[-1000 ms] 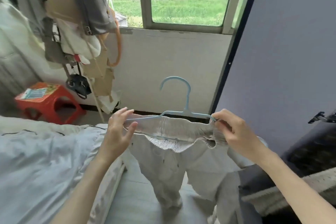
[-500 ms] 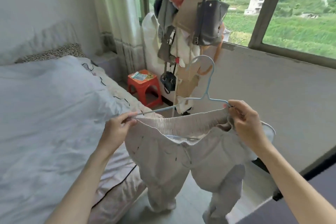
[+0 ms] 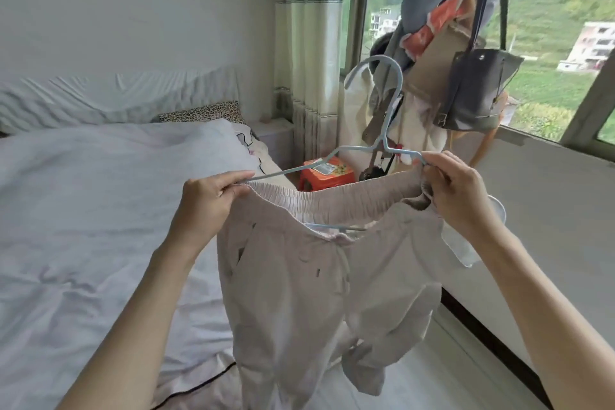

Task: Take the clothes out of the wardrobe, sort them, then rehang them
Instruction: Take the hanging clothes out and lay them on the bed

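Your left hand (image 3: pixel 208 198) and right hand (image 3: pixel 456 196) pinch the beige trousers' (image 3: pixel 299 283) waistband at each end of the blue hanger (image 3: pixel 382 130); the sorting step, probably — next, lower them onto the bed's (image 3: pixel 83 226) near edge.

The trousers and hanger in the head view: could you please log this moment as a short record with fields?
garment: beige trousers with elastic waistband, legs hanging free
hanger: light blue hanger, hook up, arms at the waistband
left hand: left hand pinches waistband and hanger end
right hand: right hand grips the other end
left of garment: bed with white cover
behind: orange stool, dark bag hanging by the window
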Demonstrator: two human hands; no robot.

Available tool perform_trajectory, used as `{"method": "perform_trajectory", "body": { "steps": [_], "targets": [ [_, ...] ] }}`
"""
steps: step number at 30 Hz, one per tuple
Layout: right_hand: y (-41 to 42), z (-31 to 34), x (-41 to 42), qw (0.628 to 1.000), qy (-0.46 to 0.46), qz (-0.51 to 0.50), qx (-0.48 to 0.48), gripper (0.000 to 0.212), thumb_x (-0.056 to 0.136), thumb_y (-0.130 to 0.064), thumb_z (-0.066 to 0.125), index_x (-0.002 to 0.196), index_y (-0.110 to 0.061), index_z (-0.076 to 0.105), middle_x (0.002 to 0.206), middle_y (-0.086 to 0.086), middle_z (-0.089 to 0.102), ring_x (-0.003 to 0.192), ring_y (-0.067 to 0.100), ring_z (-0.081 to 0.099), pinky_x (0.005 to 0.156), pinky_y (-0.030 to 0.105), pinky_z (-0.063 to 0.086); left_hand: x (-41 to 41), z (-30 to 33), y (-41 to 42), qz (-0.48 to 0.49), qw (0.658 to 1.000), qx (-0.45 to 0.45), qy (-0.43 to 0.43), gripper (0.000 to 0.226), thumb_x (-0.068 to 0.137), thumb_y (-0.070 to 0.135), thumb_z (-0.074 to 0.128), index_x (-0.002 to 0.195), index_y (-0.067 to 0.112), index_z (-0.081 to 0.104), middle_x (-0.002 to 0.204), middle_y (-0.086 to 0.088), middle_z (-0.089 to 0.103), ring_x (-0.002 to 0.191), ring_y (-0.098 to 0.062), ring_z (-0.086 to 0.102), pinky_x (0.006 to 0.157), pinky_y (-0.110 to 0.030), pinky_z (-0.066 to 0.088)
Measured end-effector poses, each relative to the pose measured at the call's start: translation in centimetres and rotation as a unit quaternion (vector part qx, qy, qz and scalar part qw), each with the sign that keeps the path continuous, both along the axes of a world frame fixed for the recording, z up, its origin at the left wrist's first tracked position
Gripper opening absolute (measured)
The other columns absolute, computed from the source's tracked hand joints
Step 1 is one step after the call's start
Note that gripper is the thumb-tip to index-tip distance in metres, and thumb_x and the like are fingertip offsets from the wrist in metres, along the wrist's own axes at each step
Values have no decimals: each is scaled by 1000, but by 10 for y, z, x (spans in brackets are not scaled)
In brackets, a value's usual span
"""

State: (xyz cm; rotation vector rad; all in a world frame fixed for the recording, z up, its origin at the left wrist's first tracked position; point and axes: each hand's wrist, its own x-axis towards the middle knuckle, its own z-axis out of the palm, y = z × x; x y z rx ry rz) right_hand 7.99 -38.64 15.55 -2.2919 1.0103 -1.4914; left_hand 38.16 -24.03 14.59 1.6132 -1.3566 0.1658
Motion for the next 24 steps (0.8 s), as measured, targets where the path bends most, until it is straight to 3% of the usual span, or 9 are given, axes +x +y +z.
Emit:
{"method": "perform_trajectory", "body": {
  "steps": [6,8,11,15,19,21,24],
  "targets": [
    [-13,24,59,998,10,63,-12,26,88,-1,44,97,-5,69,87,4,58,76,12,50,71,8,34,37,14,10,20,998,-41,-37,23,79,-3,68,101,4,71,99,4,65,91,20,51,81,4,35],
    [-19,34,83,996,6,84,-18,26,89,-3,44,99,-6,68,85,1,56,73,17,51,67,9,36,55,22,12,31,996,-59,-56,23,78,-4,68,100,3,71,98,7,63,91,20,53,82,2,36],
    [-28,53,126,993,4,111,-42,26,90,-3,44,101,-4,68,88,4,59,74,16,54,68,15,40,80,34,2,33,993,-78,-84,23,78,-4,67,100,2,71,98,6,63,94,5,56,85,-1,38],
    [-39,62,184,988,5,132,-76,27,88,-6,45,101,-7,69,90,-15,56,79,15,56,80,37,45,109,34,-21,17,991,-89,-96,23,79,-4,65,101,1,71,97,5,63,92,-4,59,85,-5,41],
    [-53,61,233,989,-10,141,-37,29,90,4,49,105,-11,69,92,-5,59,84,10,57,77,14,42,158,28,-36,60,988,-116,-79,19,79,-7,64,95,0,72,93,-7,70,88,-5,59,81,-4,40],
    [-61,55,249,991,5,132,-25,29,93,-4,49,113,-17,66,101,-10,60,90,8,57,81,19,43,181,26,-43,90,986,-121,-72,16,81,-6,62,93,0,72,90,-10,70,85,-8,59,79,-9,41],
    [-81,38,267,995,65,78,-22,31,97,-27,44,122,-19,59,111,-7,60,102,14,53,84,24,33,209,22,-58,113,985,-109,-66,17,83,-5,61,94,2,72,90,-10,70,85,-9,58,78,-15,42]
  ]
}}
